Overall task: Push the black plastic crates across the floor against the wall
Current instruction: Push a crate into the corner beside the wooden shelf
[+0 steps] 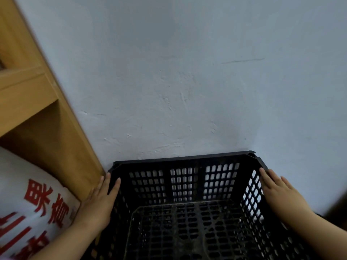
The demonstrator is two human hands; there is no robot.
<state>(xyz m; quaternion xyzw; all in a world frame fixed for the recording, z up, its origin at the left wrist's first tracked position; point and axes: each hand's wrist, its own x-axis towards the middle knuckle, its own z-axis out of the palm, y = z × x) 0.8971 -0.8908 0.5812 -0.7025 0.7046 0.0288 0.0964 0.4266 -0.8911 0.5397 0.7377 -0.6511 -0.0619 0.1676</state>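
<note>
A black plastic crate (185, 186) with slotted walls and an open top fills the lower middle of the view. Its far rim lies against the pale blue-grey wall (187, 81). My left hand (99, 199) lies flat along the crate's left rim, fingers straight and pointing at the wall. My right hand (276, 186) lies flat on the right rim, fingers straight as well. The crate holds nothing. Its near side is cut off by the bottom of the view.
A wooden shelf unit (37, 102) stands at the left, touching the wall and close beside the crate. A white sack with red characters (33, 199) sits in its lower bay, next to my left forearm.
</note>
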